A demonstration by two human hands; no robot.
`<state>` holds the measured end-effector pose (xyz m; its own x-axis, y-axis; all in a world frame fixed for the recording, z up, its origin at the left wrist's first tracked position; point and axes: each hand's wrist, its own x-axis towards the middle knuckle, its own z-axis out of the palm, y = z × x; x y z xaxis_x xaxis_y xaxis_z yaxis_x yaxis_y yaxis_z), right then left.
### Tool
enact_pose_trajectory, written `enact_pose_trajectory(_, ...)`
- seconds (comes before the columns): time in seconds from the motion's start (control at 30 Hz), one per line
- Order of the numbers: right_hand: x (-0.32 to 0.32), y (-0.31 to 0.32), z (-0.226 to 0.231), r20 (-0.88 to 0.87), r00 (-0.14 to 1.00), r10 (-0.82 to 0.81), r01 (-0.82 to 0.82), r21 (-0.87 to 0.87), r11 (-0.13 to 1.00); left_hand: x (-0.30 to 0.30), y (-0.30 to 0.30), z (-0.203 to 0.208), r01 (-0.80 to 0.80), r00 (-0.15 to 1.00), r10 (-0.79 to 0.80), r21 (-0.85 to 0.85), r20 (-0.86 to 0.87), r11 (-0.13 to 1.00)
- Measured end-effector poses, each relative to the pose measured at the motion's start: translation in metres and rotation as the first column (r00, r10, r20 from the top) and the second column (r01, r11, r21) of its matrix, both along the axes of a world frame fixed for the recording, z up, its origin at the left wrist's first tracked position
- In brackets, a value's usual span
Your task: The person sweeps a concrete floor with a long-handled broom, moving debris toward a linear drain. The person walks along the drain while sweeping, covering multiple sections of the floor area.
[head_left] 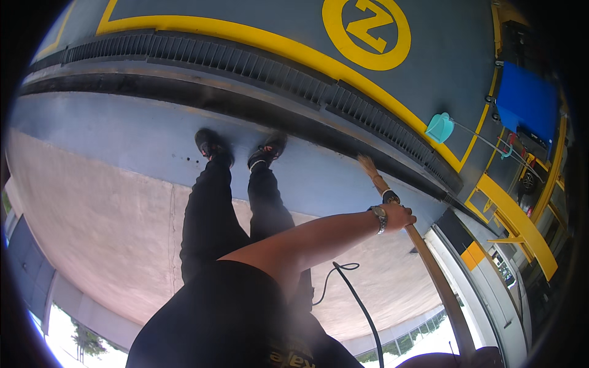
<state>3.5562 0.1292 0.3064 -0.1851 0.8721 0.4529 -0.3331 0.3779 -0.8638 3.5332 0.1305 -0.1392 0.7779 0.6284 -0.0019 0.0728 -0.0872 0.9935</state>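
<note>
My left arm reaches across to the right, a metal watch on its wrist. My left hand (400, 218) is closed round the wooden handle of a broom (432, 264), just above its dark binding. The broom slants from the lower right up to its frayed, straw-coloured bristles, which are at the near edge of a dark floor channel (245, 105). At the bottom right edge my right hand (488, 357), in shadow and partly cut off, is wrapped round the upper end of the handle. Both my feet stand on the grey floor strip (123, 116) beside the channel.
A slatted drain grate (239, 61) runs along the channel's far side, beside a yellow floor line. Toward the right are a teal long-handled dustpan (440, 127), a blue cart (527, 101) and a yellow metal beam (521, 230). A black cable (363, 300) hangs near my legs.
</note>
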Motion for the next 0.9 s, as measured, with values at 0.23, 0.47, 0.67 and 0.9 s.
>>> enact_pose_trajectory(0.23,0.053,-0.049,-0.11,-0.882,0.241,0.406,0.054,0.43,0.901,-0.027,-0.017,-0.075,0.016,0.975,-0.035,-0.089,-0.22,0.996)
enact_pose_trajectory(0.47,-0.071,-0.029,-0.133,-0.992,0.072,-0.107,-0.126,-0.116,0.985,-0.123,-0.042,-0.095,-0.02,0.937,-0.01,-0.082,-0.35,0.996)
enact_pose_trajectory(0.67,-0.059,-0.01,-0.111,0.15,0.977,0.154,-0.105,-0.291,0.951,-0.238,-0.045,-0.064,-0.072,0.868,0.051,-0.024,-0.494,0.997)
enact_pose_trajectory(0.9,-0.165,0.023,-0.123,-0.886,0.356,0.298,-0.468,0.107,0.877,-0.313,-0.035,-0.032,-0.11,0.814,0.141,0.089,-0.564,0.99)
